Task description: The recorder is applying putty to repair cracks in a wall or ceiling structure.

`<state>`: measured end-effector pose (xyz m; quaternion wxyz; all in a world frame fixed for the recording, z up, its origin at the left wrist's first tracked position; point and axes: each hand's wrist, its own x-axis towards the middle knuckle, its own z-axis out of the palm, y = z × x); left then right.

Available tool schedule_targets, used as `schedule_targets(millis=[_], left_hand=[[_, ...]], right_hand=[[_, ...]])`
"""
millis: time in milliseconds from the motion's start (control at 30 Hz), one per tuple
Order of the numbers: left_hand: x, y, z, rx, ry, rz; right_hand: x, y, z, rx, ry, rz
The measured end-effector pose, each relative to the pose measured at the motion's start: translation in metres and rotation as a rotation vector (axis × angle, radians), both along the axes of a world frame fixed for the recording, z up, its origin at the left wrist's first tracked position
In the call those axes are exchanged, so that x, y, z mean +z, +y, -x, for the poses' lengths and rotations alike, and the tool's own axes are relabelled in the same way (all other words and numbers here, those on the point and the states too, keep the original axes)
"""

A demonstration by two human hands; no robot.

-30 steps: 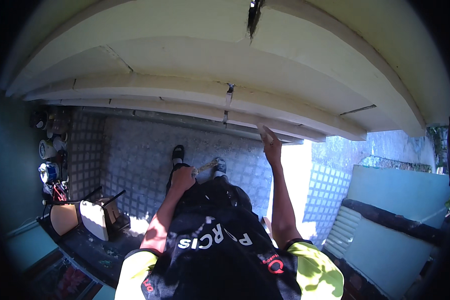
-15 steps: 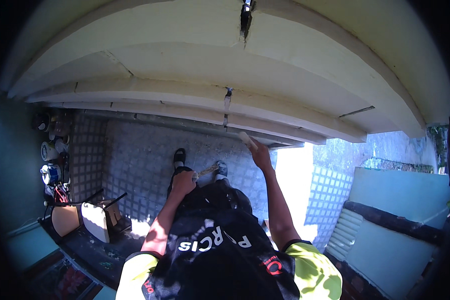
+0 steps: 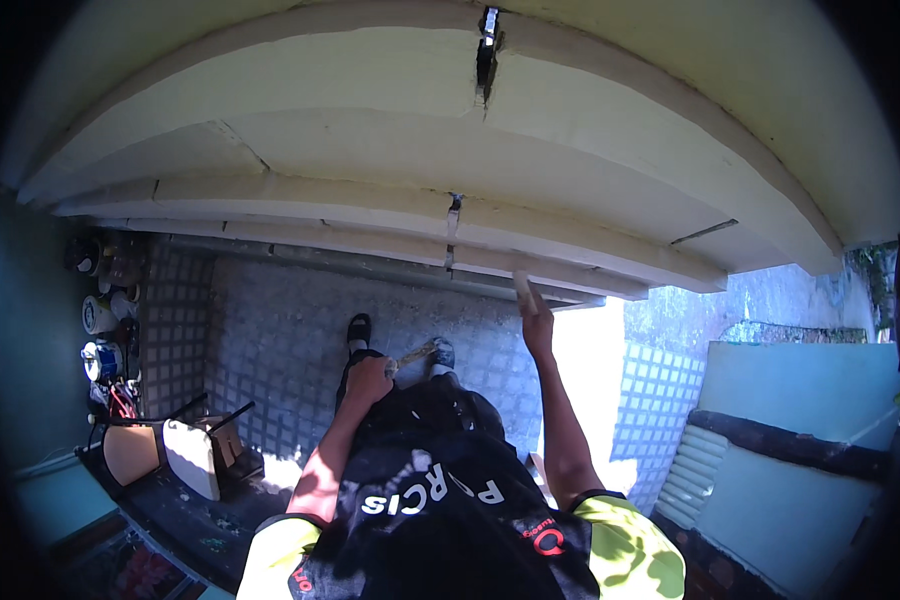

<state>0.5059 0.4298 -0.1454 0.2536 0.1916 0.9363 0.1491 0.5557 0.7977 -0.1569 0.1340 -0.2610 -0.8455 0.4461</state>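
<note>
My right hand (image 3: pixel 537 325) is closed around a pale, short, blocky hand tool (image 3: pixel 523 287) whose exact kind I cannot make out. The tool's upper end is at the lower edge of the cream ledge (image 3: pixel 570 277); whether it touches is unclear. In front of my waist, my left hand (image 3: pixel 368 380) is closed on a thin, light-brown, stick-like tool (image 3: pixel 413 356). That tool points to the right, over my right foot (image 3: pixel 442 352), and its far end is hard to tell from the shoe.
Cream stepped ledges (image 3: pixel 330 150) with dark gaps span the top. Two chairs (image 3: pixel 190 455) stand at lower left on a dark surface. Paint-like tins (image 3: pixel 100 360) and other items line the left wall. Patterned tiles (image 3: pixel 660 375) and a pale green wall (image 3: pixel 800 390) lie to the right.
My right hand has shifted right and slightly down along the ledge, and its tool stands more upright. My left hand keeps its grip, slightly lower in view.
</note>
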Motion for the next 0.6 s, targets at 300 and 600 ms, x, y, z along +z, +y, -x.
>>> schedule_targets(millis=[300, 600], left_hand=[[0.004, -0.003, -0.003, 0.01, -0.011, 0.026], [-0.003, -0.005, -0.004, -0.001, 0.044, -0.001]], right_hand=[[0.014, 0.029, -0.019, -0.781, 0.344, 0.058], [0.13, -0.016, -0.002, 0.413, 0.117, -0.027]])
